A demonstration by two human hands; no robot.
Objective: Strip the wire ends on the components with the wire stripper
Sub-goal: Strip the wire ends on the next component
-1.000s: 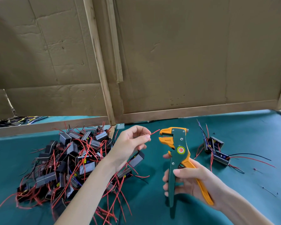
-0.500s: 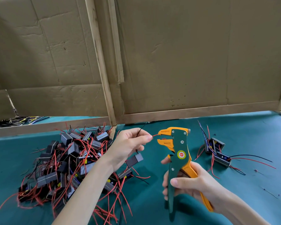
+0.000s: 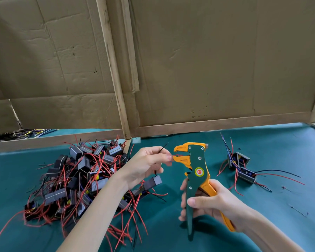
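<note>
The right hand (image 3: 209,204) grips the upright wire stripper (image 3: 196,170) by its handles, the left hand (image 3: 145,165) pinches a dangling component (image 3: 153,181)'s red wire at its orange jaws, a tangled pile (image 3: 76,179) sits left on the green bench (image 3: 280,142), a few wired components (image 3: 242,167) sit right, and cardboard panels (image 3: 207,70) stand behind.

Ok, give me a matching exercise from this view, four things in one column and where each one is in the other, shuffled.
1. wire stripper
2. big pile of components
3. small group of components
4. red wire

A. pinched by the left hand
B. on the green cloth, left side
C. gripped by the right hand
D. on the green cloth, right side

Pairs: 1-C, 2-B, 3-D, 4-A.
</note>
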